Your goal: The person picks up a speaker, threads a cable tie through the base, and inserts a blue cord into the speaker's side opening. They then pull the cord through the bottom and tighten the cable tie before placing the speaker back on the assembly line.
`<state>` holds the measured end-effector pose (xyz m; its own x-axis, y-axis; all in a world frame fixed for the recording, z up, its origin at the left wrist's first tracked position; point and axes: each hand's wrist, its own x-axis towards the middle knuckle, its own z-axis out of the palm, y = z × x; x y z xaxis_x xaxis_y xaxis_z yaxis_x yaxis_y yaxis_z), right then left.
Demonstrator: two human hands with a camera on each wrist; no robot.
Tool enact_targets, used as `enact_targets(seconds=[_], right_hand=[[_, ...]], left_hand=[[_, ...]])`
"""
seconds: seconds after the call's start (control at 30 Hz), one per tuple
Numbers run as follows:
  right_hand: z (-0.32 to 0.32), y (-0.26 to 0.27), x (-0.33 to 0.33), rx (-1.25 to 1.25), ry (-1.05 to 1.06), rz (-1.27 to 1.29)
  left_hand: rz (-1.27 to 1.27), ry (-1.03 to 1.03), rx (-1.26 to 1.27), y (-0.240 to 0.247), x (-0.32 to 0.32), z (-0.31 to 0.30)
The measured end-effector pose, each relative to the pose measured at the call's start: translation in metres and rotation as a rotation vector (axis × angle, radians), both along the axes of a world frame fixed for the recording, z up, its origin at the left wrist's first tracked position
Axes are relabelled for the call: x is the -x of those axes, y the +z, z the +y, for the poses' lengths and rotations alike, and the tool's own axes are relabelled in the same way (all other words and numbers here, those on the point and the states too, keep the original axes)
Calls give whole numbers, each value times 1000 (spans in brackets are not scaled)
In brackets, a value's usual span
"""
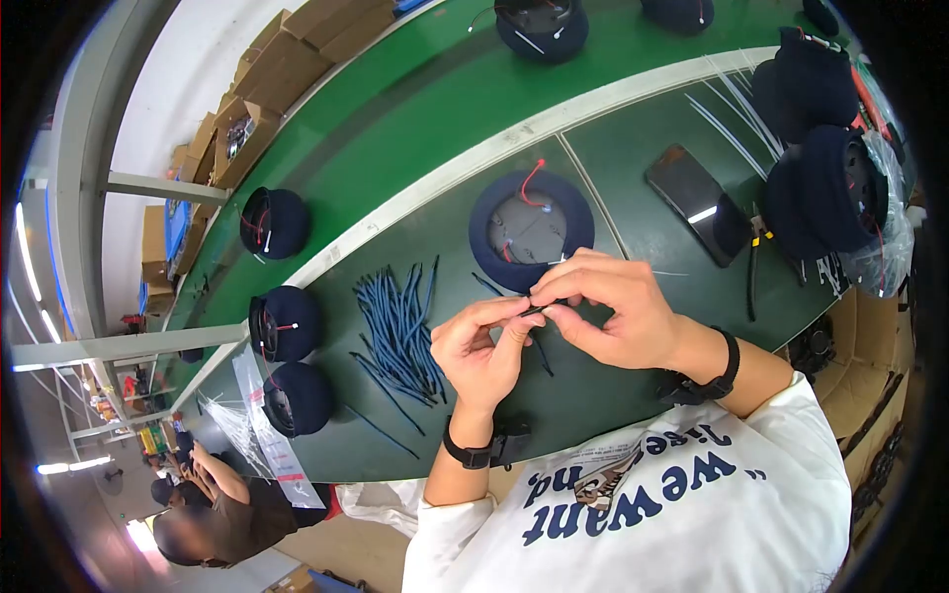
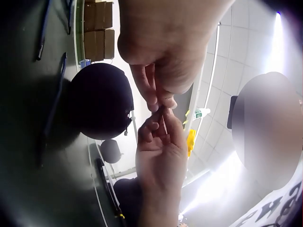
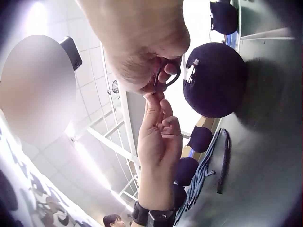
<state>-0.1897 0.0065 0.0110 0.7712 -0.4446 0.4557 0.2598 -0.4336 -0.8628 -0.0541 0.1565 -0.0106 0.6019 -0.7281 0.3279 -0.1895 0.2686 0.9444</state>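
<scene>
Had both hands up close over the table (image 1: 662, 262), fingertips nearly meeting, w/ a thin dark strip (image 1: 535, 309) pinched btwn them. My L hand (image 1: 480, 354) gripped it btwn thumb & fingers; my R hand (image 1: 625, 314) pinched it too, thumb & index, and in the R wrist view a dark loop (image 3: 175, 79) curved out by the R fingers. Couldn't tell exactly how the strip's ends lay, fingers covered them. Strip was above the table, just on my side of a round navy pc (image 1: 583, 212) w/ a grey inside, a red wire (image 1: 531, 188) sticking up from its far edge. Pile of blue strips (image 1: 397, 326) lay on the table to the L of that pc, a few strays at its near side; another loose strip (image 1: 545, 358) lay partly under my hands. On the R: black phone (image 1: 697, 203), then cutters (image 1: 754, 272) w/ yellow marks, near a stack of navy rounds (image 1: 825, 188) partly in clear plastic. White ties (image 1: 736, 119) lay beyond the phone. More navy rounds stood to the L, one (image 1: 297, 398) near a clear plastic bag (image 1: 267, 435), others on the green surface (image 1: 395, 128) past the pale edge strip. Cardboard boxes (image 1: 262, 89) were lined up along the far L side. Black bands (image 1: 473, 453) w/ small devices sat on both wrists. Another person (image 1: 232, 514) was at the lower L, well apart from me.
</scene>
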Motion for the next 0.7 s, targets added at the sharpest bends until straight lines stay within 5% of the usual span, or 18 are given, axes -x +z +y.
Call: enact_targets(seconds=[0.13,0.2,0.27,0.33,0.43,0.53,0.7], right_hand=[[-1,-6,-1,12,19,-22],[-4,-4,0,-13,34,2],[-9,1,2,-28,34,33],[-19,11,4,67,-45,9],[-35,20,6,137,-144,11],[-44,21,17,27,-162,95],[-44,36,41,1,-149,316]], left_hand=[[-232,3,55,-4,-11,0],[-157,-36,39,-7,-13,2],[-352,-18,-78,2,-20,0],[-814,67,-289,39,-40,-20],[-637,-156,-450,18,-63,-36],[-690,-73,-545,12,-35,-30],[-353,-302,-278,-22,-26,-48]])
